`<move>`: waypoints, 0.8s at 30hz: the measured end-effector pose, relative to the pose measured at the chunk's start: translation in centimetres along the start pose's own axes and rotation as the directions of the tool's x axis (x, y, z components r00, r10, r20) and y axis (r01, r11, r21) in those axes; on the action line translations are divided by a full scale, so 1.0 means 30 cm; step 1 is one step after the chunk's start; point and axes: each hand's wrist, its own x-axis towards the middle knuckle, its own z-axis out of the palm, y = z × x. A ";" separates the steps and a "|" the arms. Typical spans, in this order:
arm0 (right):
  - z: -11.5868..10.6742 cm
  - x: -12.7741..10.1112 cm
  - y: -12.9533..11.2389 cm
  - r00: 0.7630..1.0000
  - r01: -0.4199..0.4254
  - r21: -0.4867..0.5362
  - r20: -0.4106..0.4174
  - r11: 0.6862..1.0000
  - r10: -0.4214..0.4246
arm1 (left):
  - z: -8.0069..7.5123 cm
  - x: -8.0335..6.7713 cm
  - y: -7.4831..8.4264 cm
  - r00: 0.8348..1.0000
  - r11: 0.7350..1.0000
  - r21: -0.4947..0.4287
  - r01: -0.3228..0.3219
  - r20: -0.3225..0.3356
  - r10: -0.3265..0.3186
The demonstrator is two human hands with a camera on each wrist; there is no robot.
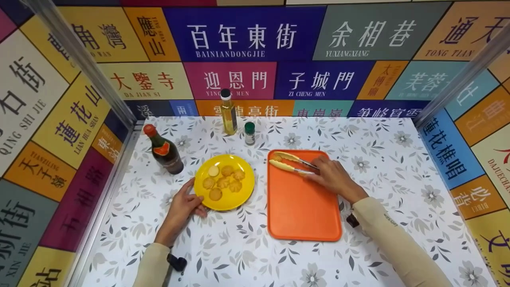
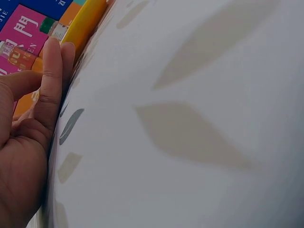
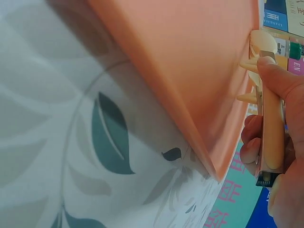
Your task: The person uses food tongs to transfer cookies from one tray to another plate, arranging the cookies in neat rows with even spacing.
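Observation:
On the left, a yellow plate (image 1: 245, 195) bears several cookies (image 1: 235, 185). My left hand (image 1: 184, 203) rests at the plate's near left rim and touches it; the left wrist view shows the fingers (image 2: 51, 71) fairly straight beside the yellow edge. My right hand (image 1: 332, 175) grips tongs (image 1: 305, 164) with pale yellow tips, also seen in the right wrist view, where the thumb and fingers wrap the tongs' handle (image 3: 273, 123). Between the tips is a cookie (image 1: 276, 158), above the far left corner of an orange tray (image 1: 305, 211). Whether it touches the tray, I cannot tell.
A dark bottle with a red cap (image 1: 164, 150) stands left of the plate. Behind the plate are an oil bottle (image 1: 228, 115) and a small green-capped jar (image 1: 250, 133). Printed panels (image 1: 239, 79) enclose the flowered tabletop (image 1: 239, 255) at the back and sides.

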 end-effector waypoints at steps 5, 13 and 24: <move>-0.007 -0.004 -0.008 1.000 0.020 -0.008 -0.019 1.000 -0.020 | -0.002 0.001 -0.002 1.000 1.000 -0.006 -0.025 0.013 0.025; -0.018 -0.007 -0.034 0.998 0.061 -0.018 -0.033 0.998 -0.062 | 0.001 0.001 0.000 0.999 0.999 -0.032 -0.033 0.008 0.034; -0.014 -0.010 -0.081 0.985 0.166 -0.040 -0.041 0.985 -0.167 | 0.003 0.001 -0.003 1.000 0.999 -0.037 -0.019 -0.006 0.019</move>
